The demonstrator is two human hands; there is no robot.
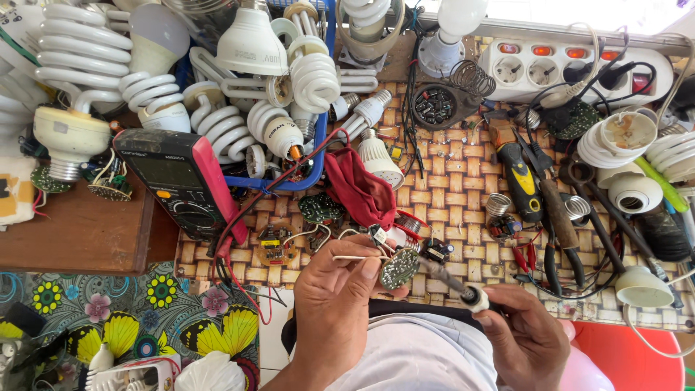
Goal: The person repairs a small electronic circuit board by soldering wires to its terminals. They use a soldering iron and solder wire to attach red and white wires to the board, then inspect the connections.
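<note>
A cluttered repair bench fills the view, covered by a woven-pattern mat (449, 195) and crowded with lamp parts.

The left hand (337, 289) has its fingers closed on a small round LED board (399, 268), pinched at the rim between thumb and fingertips, with a thin pale stick (355, 257) lying across the same fingers. The right hand (525, 340) is wrapped around the handle of a soldering iron (452, 284), whose tip points up-left and meets the board near its edge. The board sits just above the person's lap, at the near edge of the mat.

The board looks light, thin and stiff, with small parts on its face that would suffer from pressure. Its bare rim seems the safest place to grip, away from the hot tip. The iron is best held by its handle only.

Just beyond the fingers lie a red cloth (360, 190) and other small boards (320, 208). Further left rests a multimeter (181, 181) with red leads. To the right are pliers (561, 224) and a yellow-handled tool (521, 185). At the back stand piled spiral bulbs (224, 130) and a white power strip (572, 69).
</note>
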